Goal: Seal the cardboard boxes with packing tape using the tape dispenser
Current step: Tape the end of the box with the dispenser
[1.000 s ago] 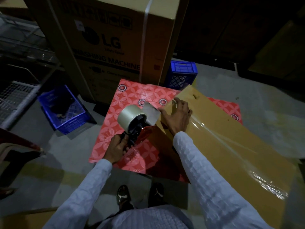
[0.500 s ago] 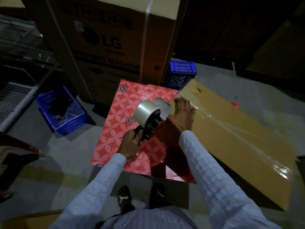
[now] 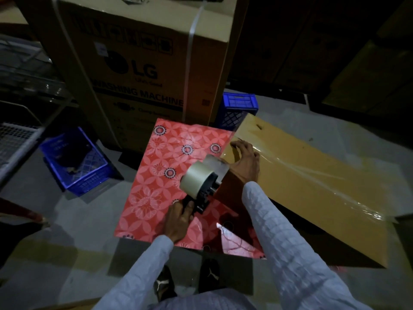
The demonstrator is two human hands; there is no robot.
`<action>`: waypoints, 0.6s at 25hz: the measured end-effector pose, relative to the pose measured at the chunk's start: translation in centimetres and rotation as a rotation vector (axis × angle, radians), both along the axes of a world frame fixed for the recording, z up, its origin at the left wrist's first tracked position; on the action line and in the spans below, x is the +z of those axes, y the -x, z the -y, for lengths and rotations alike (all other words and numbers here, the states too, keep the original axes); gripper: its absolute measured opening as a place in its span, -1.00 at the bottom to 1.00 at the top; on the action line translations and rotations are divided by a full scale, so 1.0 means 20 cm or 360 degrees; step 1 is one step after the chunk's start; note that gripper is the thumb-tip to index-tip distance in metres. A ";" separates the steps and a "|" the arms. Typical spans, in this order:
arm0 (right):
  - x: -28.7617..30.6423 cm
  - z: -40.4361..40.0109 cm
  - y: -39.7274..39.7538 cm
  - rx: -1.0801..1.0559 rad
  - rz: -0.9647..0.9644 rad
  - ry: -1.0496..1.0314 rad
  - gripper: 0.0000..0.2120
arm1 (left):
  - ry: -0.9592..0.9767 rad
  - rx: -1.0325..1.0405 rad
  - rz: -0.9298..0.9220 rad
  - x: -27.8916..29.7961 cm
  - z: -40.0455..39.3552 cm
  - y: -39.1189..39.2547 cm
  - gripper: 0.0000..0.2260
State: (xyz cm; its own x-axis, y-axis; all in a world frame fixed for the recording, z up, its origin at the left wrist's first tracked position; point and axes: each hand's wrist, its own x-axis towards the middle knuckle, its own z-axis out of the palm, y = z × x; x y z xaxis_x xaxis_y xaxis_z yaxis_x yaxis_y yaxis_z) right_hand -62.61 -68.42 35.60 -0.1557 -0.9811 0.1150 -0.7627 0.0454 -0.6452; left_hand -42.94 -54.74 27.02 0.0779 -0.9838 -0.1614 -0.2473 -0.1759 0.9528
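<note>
A long flat brown cardboard box (image 3: 312, 193) lies across a table covered in red flowered cloth (image 3: 161, 175), with a shiny strip of clear tape running down its top. My left hand (image 3: 178, 218) grips the black handle of the tape dispenser (image 3: 201, 182), whose pale tape roll sits just left of the box's near end. My right hand (image 3: 244, 161) rests on the top of the box at that end, fingers curved over the tape near the edge. The dispenser's front hides where the tape meets the box.
A tall LG washing machine carton (image 3: 143, 70) stands behind the table. One blue plastic crate (image 3: 76, 162) sits on the floor to the left, another blue crate (image 3: 239, 108) behind the box. A wire rack (image 3: 13, 142) is at far left. My shoes (image 3: 187, 280) are below.
The dispenser in my left hand has shifted right, up against the end of the box. The box has swung further right off the cloth. My right hand stayed at the box's end.
</note>
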 end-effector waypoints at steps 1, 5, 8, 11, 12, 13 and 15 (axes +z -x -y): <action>-0.04 0.04 0.03 -0.0010 -0.0022 0.0003 -0.38 | 0.0008 0.0027 0.0014 0.01 0.00 0.02 -0.34; -0.06 0.08 0.03 0.0097 0.0126 -0.0019 -0.56 | -0.0063 0.0014 0.0060 0.05 0.08 0.04 -0.29; -0.06 0.06 0.08 0.0077 0.0641 -0.0024 -0.81 | -0.0069 -0.0003 0.0163 0.03 0.10 0.04 -0.29; 0.19 -0.02 0.00 0.0169 0.0857 -0.0258 -0.60 | -0.0071 -0.0054 0.0301 0.03 0.15 0.02 -0.36; 0.27 -0.05 -0.06 0.0288 0.0603 -0.0323 -0.42 | -0.0079 -0.0053 0.0355 0.03 0.18 0.01 -0.42; 0.34 -0.07 -0.13 0.0390 0.0255 -0.0425 -0.17 | -0.0088 -0.0053 0.0380 0.03 0.19 0.01 -0.51; 0.39 -0.15 -0.26 0.0447 -0.0412 -0.0596 0.17 | -0.0061 -0.0043 0.0424 0.06 0.18 0.02 -0.69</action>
